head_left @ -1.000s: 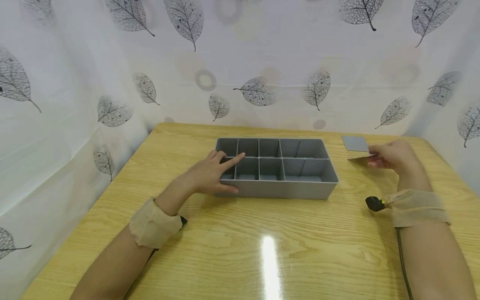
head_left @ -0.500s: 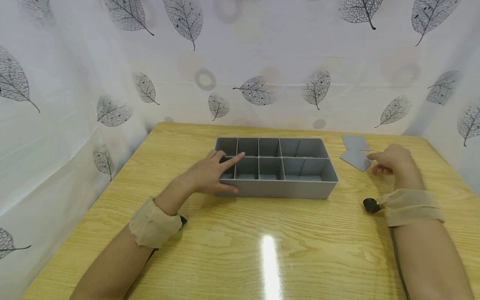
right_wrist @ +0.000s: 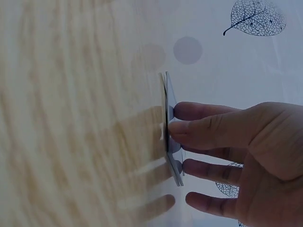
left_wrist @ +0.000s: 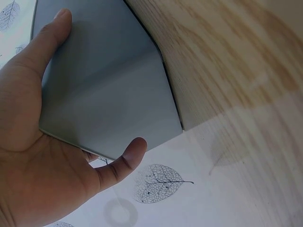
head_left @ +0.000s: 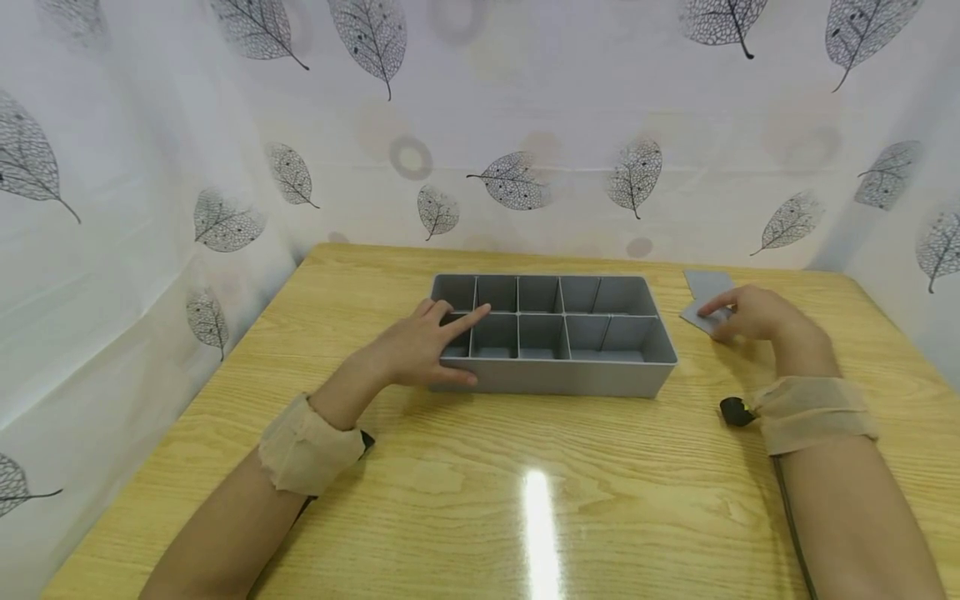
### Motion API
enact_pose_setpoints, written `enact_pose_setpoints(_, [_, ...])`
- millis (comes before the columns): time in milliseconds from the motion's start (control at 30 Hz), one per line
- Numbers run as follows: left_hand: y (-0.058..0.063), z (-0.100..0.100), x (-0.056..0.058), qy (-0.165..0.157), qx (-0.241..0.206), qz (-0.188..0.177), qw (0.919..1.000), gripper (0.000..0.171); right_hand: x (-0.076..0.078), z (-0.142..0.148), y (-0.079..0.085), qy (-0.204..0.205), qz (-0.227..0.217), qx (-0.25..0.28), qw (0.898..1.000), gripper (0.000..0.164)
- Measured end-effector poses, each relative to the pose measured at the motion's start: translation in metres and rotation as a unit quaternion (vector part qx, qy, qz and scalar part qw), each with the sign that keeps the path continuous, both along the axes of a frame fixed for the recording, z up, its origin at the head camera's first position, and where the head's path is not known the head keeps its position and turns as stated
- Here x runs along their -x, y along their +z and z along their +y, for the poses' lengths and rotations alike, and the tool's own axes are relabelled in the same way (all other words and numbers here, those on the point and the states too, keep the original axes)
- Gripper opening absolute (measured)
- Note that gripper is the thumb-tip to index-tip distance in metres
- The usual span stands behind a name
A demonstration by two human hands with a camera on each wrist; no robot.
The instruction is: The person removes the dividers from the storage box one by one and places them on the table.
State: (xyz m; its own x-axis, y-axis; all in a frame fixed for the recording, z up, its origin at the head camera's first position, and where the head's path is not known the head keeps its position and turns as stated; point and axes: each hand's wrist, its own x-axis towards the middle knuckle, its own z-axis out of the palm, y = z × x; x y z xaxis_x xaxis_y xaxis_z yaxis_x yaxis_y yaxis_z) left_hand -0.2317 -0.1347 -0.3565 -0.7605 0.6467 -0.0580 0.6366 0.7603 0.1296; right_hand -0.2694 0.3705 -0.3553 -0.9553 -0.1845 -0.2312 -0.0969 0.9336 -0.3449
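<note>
I see my left hand (head_left: 416, 346) at the middle of the frame, holding the left end of a long gray box (head_left: 555, 379). The thumb presses flat on the front wall, and the other fingers are bent over the rim or reach across the top. The box sits on the wooden table (head_left: 450, 500), and thin walls split it into little rooms. On the right side, my right hand (head_left: 765, 317) has its fingers apart and almost straight, with tips touching a near gray card (head_left: 705, 323). That card lies on the table, right of the box. A far gray card (head_left: 705, 283) is just behind it; I can't tell if the two overlap. Each wrist has a tan band around it, and a white cloth (head_left: 570, 83) with gray leaves hangs behind.
</note>
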Motion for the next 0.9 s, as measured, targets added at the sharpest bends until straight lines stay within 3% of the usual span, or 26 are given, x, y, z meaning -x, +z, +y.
enact_pose_setpoints(200, [-0.0002, 0.0001, -0.0002, -0.002, -0.002, 0.001, 1.0, 0.101, -0.0039, 0.0005, 0.004, 0.008, -0.02, -0.011, 1.0, 0.052])
enact_pose_setpoints(400, [0.0, 0.0004, -0.0004, -0.004, 0.001, 0.003, 1.0, 0.101, -0.006, 0.0002, 0.0073, -0.017, -0.053, -0.011, 0.998, 0.059])
enact_pose_setpoints(900, [0.0022, 0.0007, -0.002, 0.002, 0.006, -0.003, 1.0, 0.102, -0.0005, 0.0012, -0.0017, -0.057, -0.044, -0.009, 0.997, 0.058])
